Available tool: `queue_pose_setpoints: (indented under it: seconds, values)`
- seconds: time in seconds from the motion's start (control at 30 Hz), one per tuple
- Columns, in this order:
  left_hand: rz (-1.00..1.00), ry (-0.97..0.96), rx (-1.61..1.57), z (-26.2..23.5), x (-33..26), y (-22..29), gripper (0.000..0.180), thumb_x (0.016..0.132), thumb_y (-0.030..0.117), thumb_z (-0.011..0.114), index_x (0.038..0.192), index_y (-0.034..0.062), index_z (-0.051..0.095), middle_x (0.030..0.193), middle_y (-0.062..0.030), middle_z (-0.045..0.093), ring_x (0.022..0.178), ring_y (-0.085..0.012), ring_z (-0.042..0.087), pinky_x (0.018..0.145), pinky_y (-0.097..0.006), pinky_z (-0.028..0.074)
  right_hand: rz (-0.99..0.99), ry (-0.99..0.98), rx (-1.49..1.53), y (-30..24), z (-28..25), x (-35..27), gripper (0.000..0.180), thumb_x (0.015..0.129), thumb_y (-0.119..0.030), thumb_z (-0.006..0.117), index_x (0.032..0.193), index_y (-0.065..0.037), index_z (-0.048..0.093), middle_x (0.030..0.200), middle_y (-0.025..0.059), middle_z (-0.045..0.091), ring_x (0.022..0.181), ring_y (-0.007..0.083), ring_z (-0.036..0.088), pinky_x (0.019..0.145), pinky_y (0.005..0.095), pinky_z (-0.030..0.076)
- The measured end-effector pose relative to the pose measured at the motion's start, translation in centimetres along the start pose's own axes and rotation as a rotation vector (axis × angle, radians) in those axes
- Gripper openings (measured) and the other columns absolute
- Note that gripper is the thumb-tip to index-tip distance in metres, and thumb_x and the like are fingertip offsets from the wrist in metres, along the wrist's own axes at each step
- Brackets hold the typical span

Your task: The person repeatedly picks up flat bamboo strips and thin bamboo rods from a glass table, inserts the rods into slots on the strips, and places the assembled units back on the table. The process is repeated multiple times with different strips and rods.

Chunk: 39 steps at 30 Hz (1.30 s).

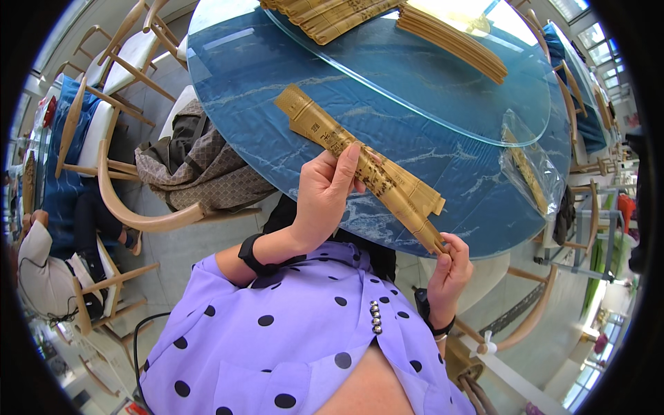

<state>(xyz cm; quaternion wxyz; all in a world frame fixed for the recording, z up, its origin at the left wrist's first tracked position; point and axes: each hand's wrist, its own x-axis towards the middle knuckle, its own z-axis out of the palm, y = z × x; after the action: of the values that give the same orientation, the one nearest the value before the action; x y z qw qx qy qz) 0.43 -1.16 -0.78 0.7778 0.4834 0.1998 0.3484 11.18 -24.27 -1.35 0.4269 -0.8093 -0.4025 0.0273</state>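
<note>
Several long gold paper sleeves [315, 128], printed with a bamboo pattern and dark lettering, lie slantwise across my hands over the near part of the blue table. My left hand [326, 185] pinches them around the middle, thumb on top. The sleeves fan apart slightly at both ends. At their lower right end, my right hand [448, 266] grips the tip of one sleeve [415, 223] between thumb and fingers. Whether anything is inside the sleeves cannot be seen.
A round glass turntable [387, 76] carries a spread of gold sleeves [325, 17] and a neat stack [453, 41]. A clear plastic bag [529, 166] lies on the blue table [235, 90] at right. A patterned bag [200, 159] rests on a wooden chair [149, 221]. Another person [52, 266] sits far left.
</note>
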Motion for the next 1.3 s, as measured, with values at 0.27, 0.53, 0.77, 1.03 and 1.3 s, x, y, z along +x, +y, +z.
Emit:
queue_pose_setpoints:
  seconds: [0.27,0.53,0.77,1.03,1.3]
  values:
    - [0.048,-0.006,0.022,-1.3,1.0,0.4,0.034,0.110,0.027,0.048,0.105,0.0012,0.069,0.073,0.0038,0.056,0.061,-0.0020,0.040,0.054,-0.019,0.032,0.037,0.056,0.065,0.7,0.0,-0.7,0.029,0.108,-0.019,0.045,0.123,0.002,0.056,0.069,0.0047,0.046,0.058,0.0139,0.045,0.054,0.0292,0.034]
    - [0.041,0.035,0.075,-0.4,0.4,-0.4,0.036,0.110,0.031,0.049,0.106,0.0005,0.069,0.064,0.0061,0.046,0.054,-0.0014,0.032,0.048,-0.020,0.024,0.008,0.150,0.005,0.6,0.6,-0.8,0.034,0.108,-0.015,0.040,0.134,0.005,0.049,0.066,0.0031,0.041,0.055,0.0130,0.041,0.053,0.0298,0.031]
    - [0.027,0.013,0.065,-0.3,0.1,-0.6,0.036,0.109,0.031,0.049,0.107,0.0004,0.069,0.065,0.0056,0.047,0.055,-0.0013,0.033,0.049,-0.020,0.025,-0.007,0.145,-0.034,-0.1,1.1,-0.6,0.032,0.108,-0.014,0.042,0.132,0.003,0.053,0.067,0.0064,0.047,0.055,0.0167,0.045,0.053,0.0319,0.035]
    - [0.012,-0.008,0.046,-0.6,1.3,-0.2,0.034,0.109,0.030,0.051,0.103,0.0010,0.069,0.068,0.0051,0.052,0.055,-0.0011,0.035,0.048,-0.019,0.024,0.005,0.007,0.057,-0.6,0.9,-0.9,0.033,0.107,-0.012,0.045,0.134,0.004,0.053,0.070,0.0091,0.055,0.057,0.0191,0.051,0.055,0.0320,0.040]
    - [0.103,0.130,0.102,-3.1,4.8,0.0,0.029,0.108,0.029,0.052,0.098,0.0050,0.064,0.076,0.0038,0.055,0.059,-0.0003,0.045,0.052,-0.018,0.038,-0.313,-0.296,0.265,-2.7,1.5,1.8,0.043,0.083,0.002,0.073,0.124,0.006,0.065,0.104,0.0167,0.069,0.084,0.0288,0.069,0.074,0.0341,0.056]
